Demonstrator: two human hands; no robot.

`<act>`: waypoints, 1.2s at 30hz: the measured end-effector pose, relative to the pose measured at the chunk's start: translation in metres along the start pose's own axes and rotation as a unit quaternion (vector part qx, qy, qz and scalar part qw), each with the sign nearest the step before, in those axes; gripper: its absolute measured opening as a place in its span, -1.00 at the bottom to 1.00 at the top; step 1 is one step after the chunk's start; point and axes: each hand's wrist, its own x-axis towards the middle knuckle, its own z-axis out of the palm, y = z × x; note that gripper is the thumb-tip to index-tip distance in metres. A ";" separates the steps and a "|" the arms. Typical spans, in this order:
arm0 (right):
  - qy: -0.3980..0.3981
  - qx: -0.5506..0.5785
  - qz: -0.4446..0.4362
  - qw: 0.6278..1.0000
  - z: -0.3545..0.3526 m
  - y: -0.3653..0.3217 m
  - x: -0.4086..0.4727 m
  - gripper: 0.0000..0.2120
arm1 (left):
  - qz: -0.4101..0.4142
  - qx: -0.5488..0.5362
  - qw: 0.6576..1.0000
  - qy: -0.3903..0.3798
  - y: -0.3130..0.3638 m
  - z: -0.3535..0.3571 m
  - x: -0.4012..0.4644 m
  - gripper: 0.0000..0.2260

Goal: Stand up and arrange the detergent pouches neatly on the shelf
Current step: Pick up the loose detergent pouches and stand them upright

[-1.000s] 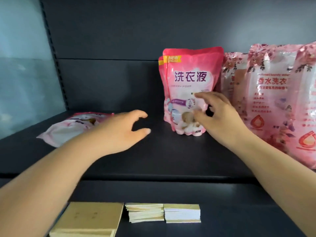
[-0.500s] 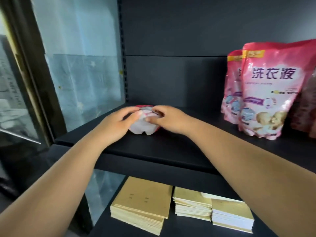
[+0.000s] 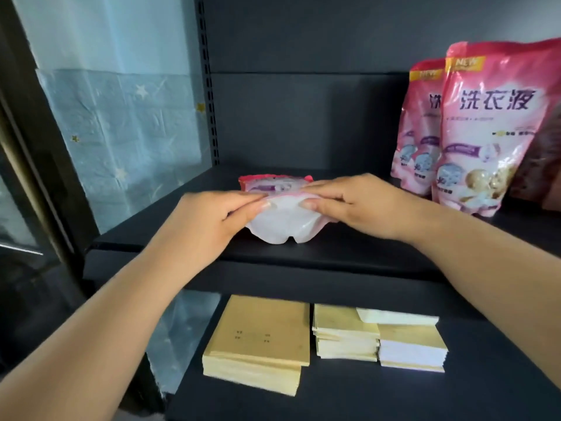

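On the dark upper shelf (image 3: 349, 250), seen from the head camera: a fallen detergent pouch (image 3: 283, 221), lying flat near the front edge, white base gusset turned toward the viewer, pink top end pointing to the back panel. Left hand (image 3: 206, 221) clamped on the pouch's left side, fingers over the top face, thumb under at the gusset. Right hand (image 3: 361, 205) gripping the right side the same way, fingers curled together across the pouch, thumb tip pressed to the white base. Fingertips of both hands almost meeting at the middle. Well apart to the right, two upright pink pouches (image 3: 485, 132), one just behind the other, printed faces forward, standing against a darker floral pouch (image 3: 543, 165) cut off by the frame edge. Below, on the lower shelf (image 3: 455, 399), a thick stack of yellow booklets (image 3: 261, 341) and, just beside it, smaller paper stacks (image 3: 379, 341). At left, pale blue star-patterned sheeting (image 3: 121, 132) beside the shelf's perforated upright.
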 end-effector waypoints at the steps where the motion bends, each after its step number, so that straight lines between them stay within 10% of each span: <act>1: 0.014 0.008 -0.012 1.000 0.001 -0.003 -0.007 -0.60 | 0.020 0.001 1.000 0.007 0.001 -0.003 -0.003 -0.61; 7: 0.075 0.082 -0.011 0.994 0.010 -0.027 -0.047 -0.45 | 0.119 0.007 0.993 0.015 0.014 -0.008 -0.036 -0.54; 10: 0.128 0.143 -0.007 0.981 0.020 -0.047 -0.081 -0.51 | -0.016 -0.159 0.985 0.070 0.038 -0.005 -0.074 -0.68; 13: 0.185 0.219 -0.010 0.958 0.039 -0.061 -0.116 -0.60 | -0.229 -0.506 0.821 0.130 0.073 0.005 -0.104 -0.74; 18: 0.217 0.240 -0.035 0.946 0.082 -0.063 -0.171 -0.38 | -0.335 -0.670 0.661 0.053 0.098 0.012 -0.133 -0.63; 21: 0.172 0.239 -0.065 0.953 0.089 -0.055 -0.199 -0.32 | -0.377 -0.634 0.665 -0.120 0.107 0.021 -0.143 -0.47; 25: 0.076 0.293 -0.066 0.951 0.077 -0.038 -0.244 -0.23 | -0.419 -0.567 0.700 -0.119 0.133 0.044 -0.160 -0.51; 32: 0.107 0.682 0.166 0.704 0.059 -0.024 -0.282 -0.54 | -0.380 -0.544 0.741 -0.105 0.186 0.074 -0.182 -0.70; 36: 0.070 0.695 0.231 0.678 0.039 -0.013 -0.297 -0.60 | -0.328 -0.530 0.776 -0.101 0.219 0.086 -0.181 -0.70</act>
